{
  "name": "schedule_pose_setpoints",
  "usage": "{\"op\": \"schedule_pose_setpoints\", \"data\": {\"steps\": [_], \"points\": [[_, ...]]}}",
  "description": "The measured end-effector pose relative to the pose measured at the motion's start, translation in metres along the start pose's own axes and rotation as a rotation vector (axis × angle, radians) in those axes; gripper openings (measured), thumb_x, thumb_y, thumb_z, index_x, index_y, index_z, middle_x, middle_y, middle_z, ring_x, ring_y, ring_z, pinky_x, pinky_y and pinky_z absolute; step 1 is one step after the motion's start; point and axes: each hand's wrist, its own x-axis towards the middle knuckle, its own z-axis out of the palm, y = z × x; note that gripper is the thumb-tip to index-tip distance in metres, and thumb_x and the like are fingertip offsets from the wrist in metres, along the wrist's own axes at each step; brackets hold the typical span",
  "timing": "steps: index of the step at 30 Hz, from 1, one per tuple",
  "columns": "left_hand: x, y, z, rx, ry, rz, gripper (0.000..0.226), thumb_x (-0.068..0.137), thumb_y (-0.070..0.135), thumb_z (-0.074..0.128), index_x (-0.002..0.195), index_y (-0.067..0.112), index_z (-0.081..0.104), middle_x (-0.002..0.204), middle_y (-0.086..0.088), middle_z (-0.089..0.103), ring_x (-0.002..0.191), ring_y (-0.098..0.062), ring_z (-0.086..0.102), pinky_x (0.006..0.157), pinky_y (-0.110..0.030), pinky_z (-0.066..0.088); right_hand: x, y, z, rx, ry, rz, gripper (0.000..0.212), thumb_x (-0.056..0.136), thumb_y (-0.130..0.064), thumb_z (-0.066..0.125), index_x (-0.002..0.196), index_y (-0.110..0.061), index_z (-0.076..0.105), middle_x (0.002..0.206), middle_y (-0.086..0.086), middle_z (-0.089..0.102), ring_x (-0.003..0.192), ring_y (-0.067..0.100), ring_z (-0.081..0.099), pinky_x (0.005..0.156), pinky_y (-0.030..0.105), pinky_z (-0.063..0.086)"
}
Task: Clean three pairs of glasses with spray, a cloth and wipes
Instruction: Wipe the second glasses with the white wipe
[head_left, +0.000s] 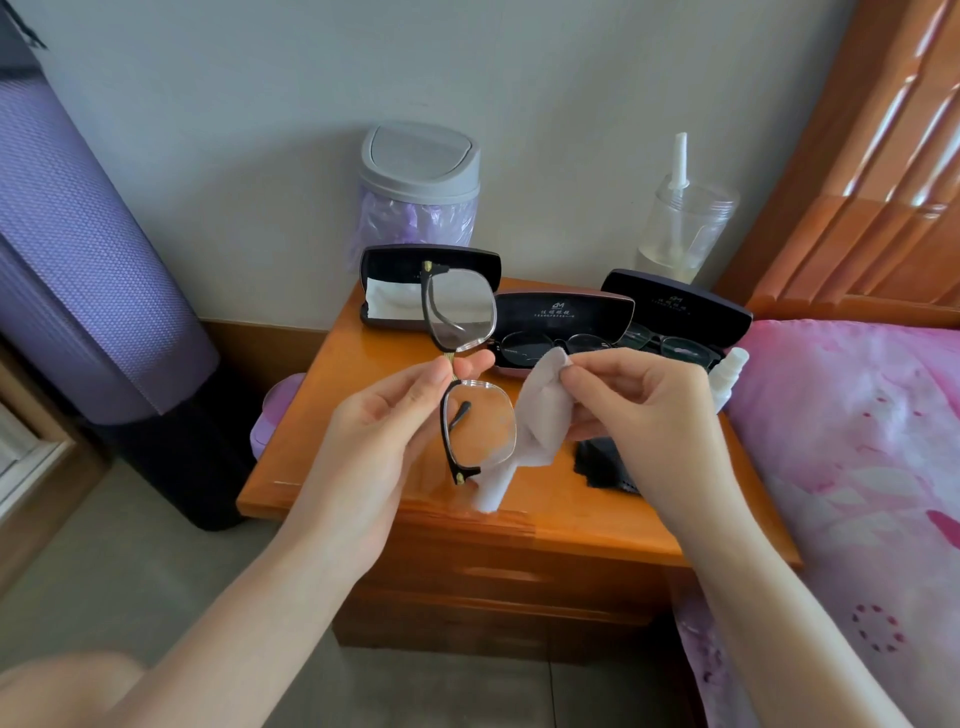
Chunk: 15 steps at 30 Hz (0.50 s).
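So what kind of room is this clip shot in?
Most likely a bedroom at home: a wooden nightstand stands beside a bed with pink floral bedding and a wooden headboard, and a rolled purple mat leans in the corner.

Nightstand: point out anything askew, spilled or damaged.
Nothing spilled or damaged shows. On the nightstand, the dark cloth lies crumpled, and the left case holds only a white cloth because the left hand holds its glasses.
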Motion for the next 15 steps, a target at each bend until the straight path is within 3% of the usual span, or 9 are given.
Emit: {"op": "schedule_pose_setpoints", "data": {"steps": [6,11,15], "points": [[0.001,-0.001,0.001,-0.012,0.003,-0.012,0.030,0.085,0.028,0.052,0.104,0.013,0.069,0.110,0.005,0.073,0.110,-0.007,0.064,0.090,-0.017,0.051,-0.003,-0.011,0.000,0.272,-0.111,0.064,0.013,0.091,-0.010,0.059,0.097,-0.009,0.071,0.083,0.005,0.076,0.076,0.018,0.074,0.065,0.027,0.059],[-0.001,-0.002,0.001,-0.020,-0.004,-0.020,0.028,0.089,0.027,0.049,0.105,0.015,0.069,0.107,0.001,0.074,0.105,-0.010,0.067,0.087,-0.018,0.052,-0.005,-0.016,0.000,0.345,-0.252,0.030,0.016,0.091,-0.011,0.057,0.095,-0.005,0.072,0.093,0.007,0.075,0.091,0.021,0.071,0.081,0.033,0.058],[-0.002,-0.002,0.002,0.025,-0.007,0.020,0.026,0.086,0.032,0.048,0.096,0.019,0.068,0.094,0.005,0.075,0.099,-0.008,0.068,0.082,-0.014,0.052,-0.005,-0.017,-0.001,0.302,-0.332,0.001,0.016,0.087,-0.016,0.059,0.090,-0.007,0.072,0.095,0.006,0.074,0.097,0.021,0.068,0.092,0.029,0.052]]}}
